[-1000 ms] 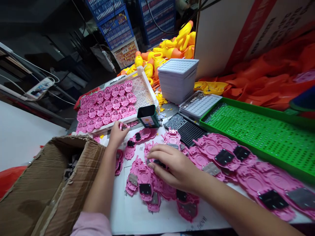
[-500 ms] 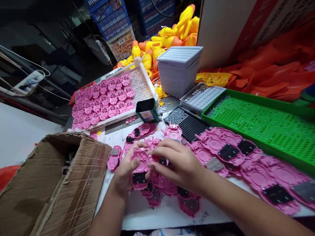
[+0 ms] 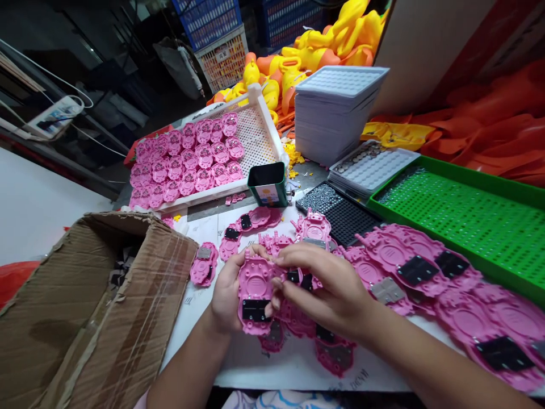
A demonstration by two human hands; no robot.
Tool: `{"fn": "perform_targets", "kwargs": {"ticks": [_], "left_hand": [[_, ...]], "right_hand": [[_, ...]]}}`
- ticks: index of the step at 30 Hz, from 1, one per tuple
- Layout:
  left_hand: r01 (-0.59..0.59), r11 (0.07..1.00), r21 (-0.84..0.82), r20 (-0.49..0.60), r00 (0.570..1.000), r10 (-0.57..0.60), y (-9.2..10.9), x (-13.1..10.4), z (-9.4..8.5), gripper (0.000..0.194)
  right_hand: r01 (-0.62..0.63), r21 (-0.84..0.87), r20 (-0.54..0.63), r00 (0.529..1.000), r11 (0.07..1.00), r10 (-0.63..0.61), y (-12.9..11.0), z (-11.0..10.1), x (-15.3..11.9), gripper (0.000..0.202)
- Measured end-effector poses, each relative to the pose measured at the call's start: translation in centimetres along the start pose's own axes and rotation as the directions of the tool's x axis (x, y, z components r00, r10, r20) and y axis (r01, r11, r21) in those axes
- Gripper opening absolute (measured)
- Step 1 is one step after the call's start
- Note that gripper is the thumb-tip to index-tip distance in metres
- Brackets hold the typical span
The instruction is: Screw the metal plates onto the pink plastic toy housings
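A pink plastic casing (image 3: 256,286) with a black plate across its lower part is held upright, its face toward me. My left hand (image 3: 227,289) is closed around its left edge, fingers behind it. At the casing's right edge is my right hand (image 3: 323,284), its fingers curled in, the fingertips close together and one touching beside the black plate (image 3: 256,311). Anything small between those fingertips is hidden. More pink casings with black or grey plates lie beneath and around my hands, among them a casing on the left (image 3: 204,264) and a group on the right (image 3: 419,258).
A cardboard box (image 3: 140,295) stands at the left. Behind are a white crate (image 3: 266,125) with rows of pink pieces, a dark green container (image 3: 268,187), a black tray (image 3: 353,221) of screws, stacked white trays (image 3: 336,113) and a green tray (image 3: 468,210).
The view has shifted, so most things sit a little further right. My left thumb has moved off the casing's face, which now shows more fully. My right hand stays at its right edge.
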State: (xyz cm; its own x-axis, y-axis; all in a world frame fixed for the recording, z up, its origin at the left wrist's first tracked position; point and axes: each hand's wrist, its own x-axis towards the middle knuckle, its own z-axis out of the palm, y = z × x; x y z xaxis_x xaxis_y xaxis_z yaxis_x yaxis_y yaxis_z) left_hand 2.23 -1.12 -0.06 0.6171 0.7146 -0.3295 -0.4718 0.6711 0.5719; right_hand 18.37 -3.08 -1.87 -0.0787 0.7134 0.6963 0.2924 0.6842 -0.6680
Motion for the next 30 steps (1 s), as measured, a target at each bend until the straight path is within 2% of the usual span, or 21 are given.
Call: {"fn": "perform_targets", "kwargs": {"ticks": [7,11,17,25,30], "left_hand": [[0.02,0.997,-0.077,-0.015,1.0,-0.021,-0.8,0.2,-0.1,0.028],[0.03,0.995,-0.091,0.002,1.0,-0.03,-0.7,0.1,0.0,0.038],[0.06,0.996,-0.069,0.043,0.997,-0.058,-0.7,0.2,-0.1,0.04],[-0.004,1.0,-0.03,-0.068,0.998,0.002,-1.5,0.1,0.9,0.037],[-0.125,0.989,0.081,-0.139,0.981,0.136,-1.6,-0.3,1.6,0.041]], "right_hand": [[-0.032,0.062,-0.004,0.999,0.998,0.033,-0.1,0.7,-0.1,0.021],[-0.087,-0.001,0.005,0.996,0.996,0.087,0.0,0.8,0.0,0.016],[-0.174,-0.073,0.078,0.981,0.982,0.179,-0.4,0.5,0.1,0.013],[-0.144,-0.008,-0.047,0.989,0.99,0.144,-0.5,1.0,-0.1,0.009],[-0.085,-0.116,-0.047,0.996,0.99,0.081,-0.1,1.2,-0.5,0.01]]}}
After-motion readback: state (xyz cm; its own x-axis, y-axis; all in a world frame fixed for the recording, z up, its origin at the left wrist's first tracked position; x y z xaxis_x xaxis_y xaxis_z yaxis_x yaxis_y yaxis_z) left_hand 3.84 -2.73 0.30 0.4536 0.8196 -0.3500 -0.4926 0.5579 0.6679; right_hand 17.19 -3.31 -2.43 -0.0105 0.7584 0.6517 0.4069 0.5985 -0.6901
